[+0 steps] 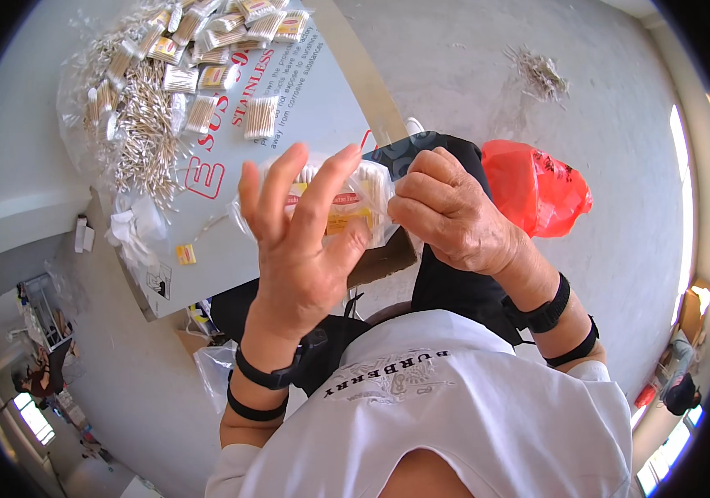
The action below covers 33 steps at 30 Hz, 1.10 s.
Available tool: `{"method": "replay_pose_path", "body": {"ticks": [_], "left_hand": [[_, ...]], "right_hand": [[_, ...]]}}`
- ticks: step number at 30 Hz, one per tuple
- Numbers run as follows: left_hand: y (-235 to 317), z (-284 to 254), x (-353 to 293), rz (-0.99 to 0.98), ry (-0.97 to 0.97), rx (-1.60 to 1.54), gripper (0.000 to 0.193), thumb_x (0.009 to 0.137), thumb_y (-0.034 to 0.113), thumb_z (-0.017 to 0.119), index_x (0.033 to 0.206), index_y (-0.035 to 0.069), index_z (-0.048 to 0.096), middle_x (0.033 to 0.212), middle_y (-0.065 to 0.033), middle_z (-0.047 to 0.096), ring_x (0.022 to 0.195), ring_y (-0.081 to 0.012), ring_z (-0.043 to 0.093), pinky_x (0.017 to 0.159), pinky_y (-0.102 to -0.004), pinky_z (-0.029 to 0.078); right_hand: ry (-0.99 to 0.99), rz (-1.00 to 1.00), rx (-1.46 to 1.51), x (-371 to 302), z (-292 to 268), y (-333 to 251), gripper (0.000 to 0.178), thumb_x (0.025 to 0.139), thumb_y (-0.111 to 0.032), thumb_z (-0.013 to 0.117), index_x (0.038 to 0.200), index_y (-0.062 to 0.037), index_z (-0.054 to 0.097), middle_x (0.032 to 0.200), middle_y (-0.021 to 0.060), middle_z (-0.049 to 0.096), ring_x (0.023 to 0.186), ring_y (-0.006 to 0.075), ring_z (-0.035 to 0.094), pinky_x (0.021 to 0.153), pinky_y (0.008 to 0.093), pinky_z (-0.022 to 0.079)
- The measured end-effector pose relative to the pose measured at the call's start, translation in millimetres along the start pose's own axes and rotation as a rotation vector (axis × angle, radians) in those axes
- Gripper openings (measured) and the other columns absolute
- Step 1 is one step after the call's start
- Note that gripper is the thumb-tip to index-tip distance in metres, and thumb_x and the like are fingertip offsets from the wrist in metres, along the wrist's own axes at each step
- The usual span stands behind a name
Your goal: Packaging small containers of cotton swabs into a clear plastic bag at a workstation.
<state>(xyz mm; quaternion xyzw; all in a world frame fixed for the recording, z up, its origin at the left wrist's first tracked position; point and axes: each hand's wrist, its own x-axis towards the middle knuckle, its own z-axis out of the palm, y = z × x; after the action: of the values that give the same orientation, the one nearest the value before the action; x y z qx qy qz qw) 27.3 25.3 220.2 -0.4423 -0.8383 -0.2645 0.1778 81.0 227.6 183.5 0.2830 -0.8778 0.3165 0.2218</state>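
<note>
A clear plastic bag of cotton swabs [356, 197] with a yellow and red label is in front of me, at the table's near right edge. My right hand [454, 217] is closed in a pinch on the right edge of its plastic. Over the left part of the bag, my left hand [298, 245] has its fingers spread apart, and they hide some of the label. Just beyond, a small pack of swabs [261, 118] lies on the table [305, 91]. Farther left are a heap of loose cotton swabs [149, 124] and several small wrapped packs [218, 77].
A small yellow card [185, 254] and crumpled white plastic [135, 228] lie at the table's left. On the floor, a red plastic bag [533, 191] sits right of my legs, with a scattered white pile [541, 75] farther off. Other people appear at both far sides.
</note>
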Motion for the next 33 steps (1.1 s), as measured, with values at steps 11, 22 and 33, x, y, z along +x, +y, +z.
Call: {"method": "replay_pose_path", "body": {"ticks": [11,22,33], "left_hand": [[-33.0,-2.8,24.4,0.094,-0.346,-0.375,0.006,0.073,0.004,0.069,0.077,0.003,0.064,0.099,-0.0044,0.065,0.085,-0.0247,0.06,0.087,-0.0379,0.048],[-31.2,18.8,19.8,0.076,-0.271,-0.376,0.018,0.07,0.003,0.077,0.084,0.001,0.065,0.096,-0.0054,0.067,0.081,-0.0254,0.06,0.072,-0.0365,0.047],[-24.7,27.6,12.0,0.052,-0.206,-0.325,0.013,0.071,0.003,0.071,0.083,0.005,0.066,0.099,0.0018,0.067,0.086,-0.0192,0.06,0.076,-0.0331,0.045]], "right_hand": [[0.054,0.042,-0.024,0.6,-2.9,2.9,0.024,0.066,-0.012,0.066,0.087,-0.0031,0.06,0.083,0.0068,0.049,0.082,0.0274,0.052,0.072,0.0378,0.046],[0.091,0.146,-0.034,-5.5,-8.2,5.5,0.028,0.065,-0.001,0.072,0.09,-0.005,0.061,0.085,0.0076,0.055,0.079,0.028,0.055,0.069,0.0378,0.048],[0.151,0.223,0.117,-5.4,-2.3,2.2,0.03,0.07,-0.004,0.08,0.096,-0.0022,0.066,0.087,0.0096,0.06,0.078,0.0296,0.06,0.067,0.0378,0.052]]}}
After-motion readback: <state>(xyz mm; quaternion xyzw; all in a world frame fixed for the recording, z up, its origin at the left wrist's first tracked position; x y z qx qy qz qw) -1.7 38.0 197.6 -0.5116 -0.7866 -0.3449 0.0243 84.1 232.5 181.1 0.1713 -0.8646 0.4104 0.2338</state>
